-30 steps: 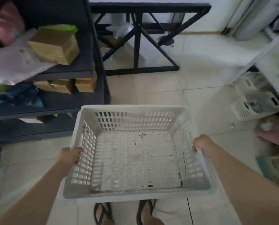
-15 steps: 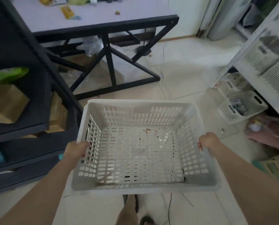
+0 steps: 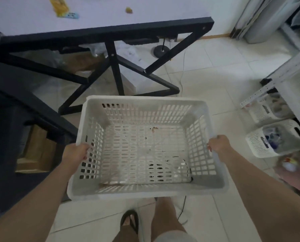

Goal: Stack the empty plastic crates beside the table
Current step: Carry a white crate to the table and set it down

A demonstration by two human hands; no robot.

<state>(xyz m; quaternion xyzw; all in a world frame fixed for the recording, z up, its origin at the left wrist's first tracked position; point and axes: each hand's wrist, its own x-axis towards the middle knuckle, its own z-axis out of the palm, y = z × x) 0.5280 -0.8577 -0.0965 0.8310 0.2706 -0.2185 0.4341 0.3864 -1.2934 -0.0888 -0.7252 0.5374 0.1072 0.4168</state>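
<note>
I carry an empty white plastic crate (image 3: 142,109) with slotted walls in front of me, above the tiled floor. My left hand (image 3: 76,153) grips its left rim. My right hand (image 3: 218,145) grips the right rim, fingers curled over the edge. Only small specks of dirt lie on the crate's bottom. Ahead stands the table (image 3: 100,34), with a pale top and a black cross-braced frame.
A black shelf unit (image 3: 9,105) with cardboard boxes stands on my left. On the right, a white rack (image 3: 285,70) has two small white baskets (image 3: 271,138) with items under it. A cable runs across the floor tiles. My sandalled foot (image 3: 130,220) shows below.
I have walked forward and turned right with the crate; the table has come nearer and the black shelf has slid off to the left. Both hands keep the same grip.
</note>
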